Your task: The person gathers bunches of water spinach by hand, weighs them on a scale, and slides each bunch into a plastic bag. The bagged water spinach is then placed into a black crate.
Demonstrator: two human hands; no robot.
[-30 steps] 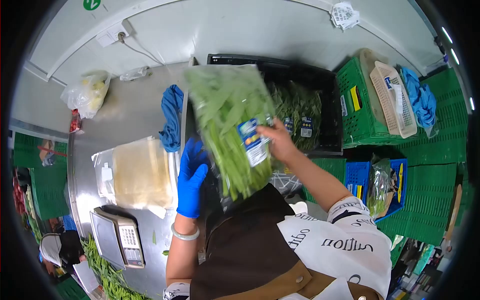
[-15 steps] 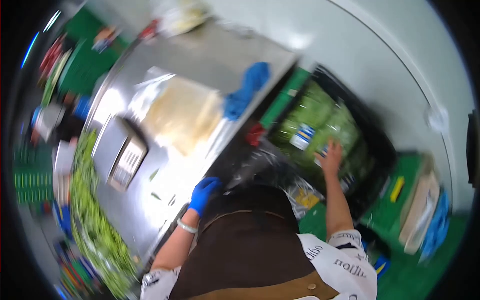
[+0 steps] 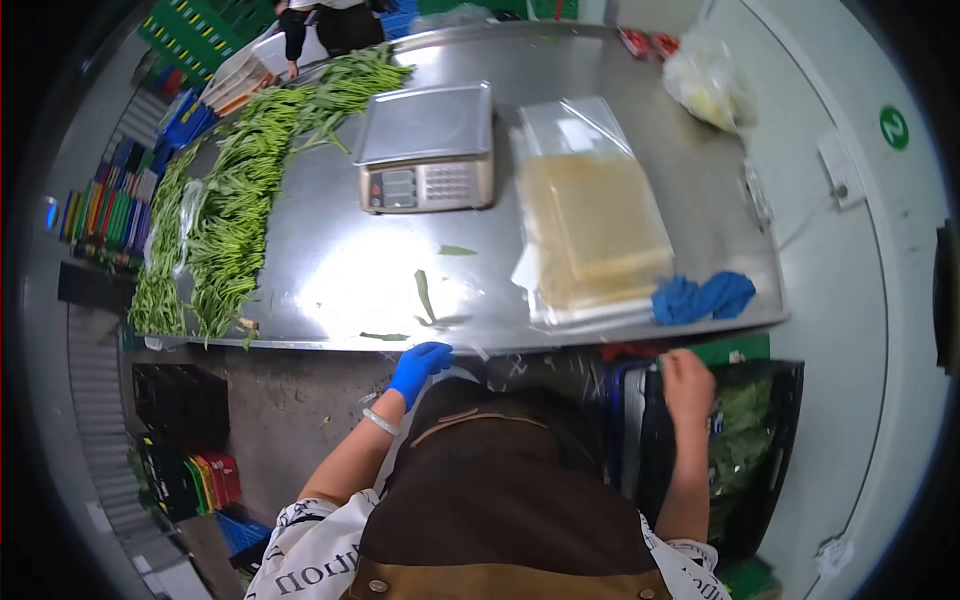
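Our left hand [image 3: 421, 371] hangs loose, empty; whether our right hand [image 3: 688, 390] grips anything, we cannot tell. Careless turning could jolt the black crate [image 3: 788, 420].

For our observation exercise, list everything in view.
table: one, silver, centre
scale: one, silver/beige, tabletop
leafy greens: uncountable, green, table left
loose leaves: three, green, table front
plastic bags: uncountable, yellowish, table right
cloth: one, blue, table right
bulging bag: one, whitish, far right
packs: two, red, far right
crate: one, black, near right
bagged greens: uncountable, green, inside crate
other crates: several, mixed colours, left
co-worker: one, dark-sleeved, far side
left hand: one, blue-gloved, near table
right hand: one, bare, by crate
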